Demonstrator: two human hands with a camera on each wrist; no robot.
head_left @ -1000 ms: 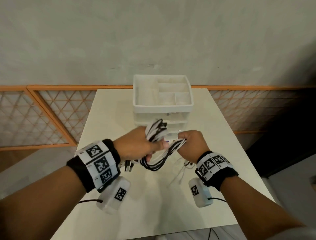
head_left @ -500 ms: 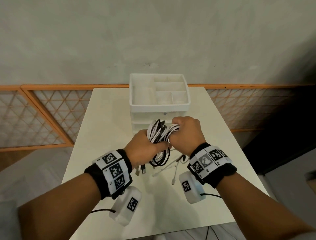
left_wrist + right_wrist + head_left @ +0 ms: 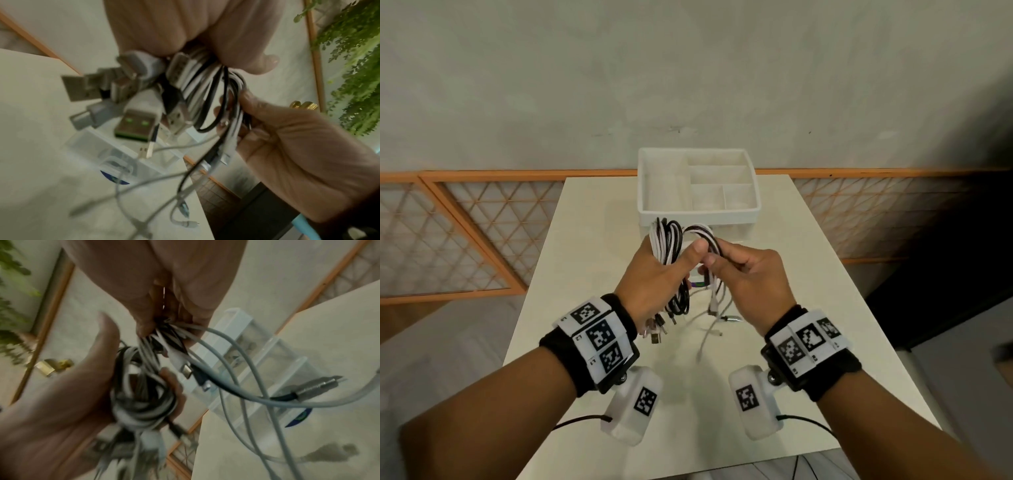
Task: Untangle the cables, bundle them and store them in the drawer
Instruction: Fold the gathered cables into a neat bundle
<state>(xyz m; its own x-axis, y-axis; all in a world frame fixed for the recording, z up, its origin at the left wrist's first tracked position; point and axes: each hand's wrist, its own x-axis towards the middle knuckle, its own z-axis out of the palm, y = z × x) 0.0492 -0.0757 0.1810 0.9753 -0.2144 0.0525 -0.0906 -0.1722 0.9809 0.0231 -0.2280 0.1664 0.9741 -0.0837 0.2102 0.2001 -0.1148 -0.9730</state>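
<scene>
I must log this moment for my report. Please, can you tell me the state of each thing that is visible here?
Cable bundle: looped, held above the table, plug ends hanging loose.
Left hand: grips the cable bundle.
Right hand: pinches the strands beside the bundle.
Drawer organizer: upright on the table, top tray without cables; whether its drawers are open, cannot tell.
Table: bears the organizer.

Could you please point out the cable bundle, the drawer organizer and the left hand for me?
cable bundle (image 3: 667,240): head view, on the looped top.
drawer organizer (image 3: 698,215): head view, on the tray's front wall.
left hand (image 3: 650,281): head view, on its back.
</scene>
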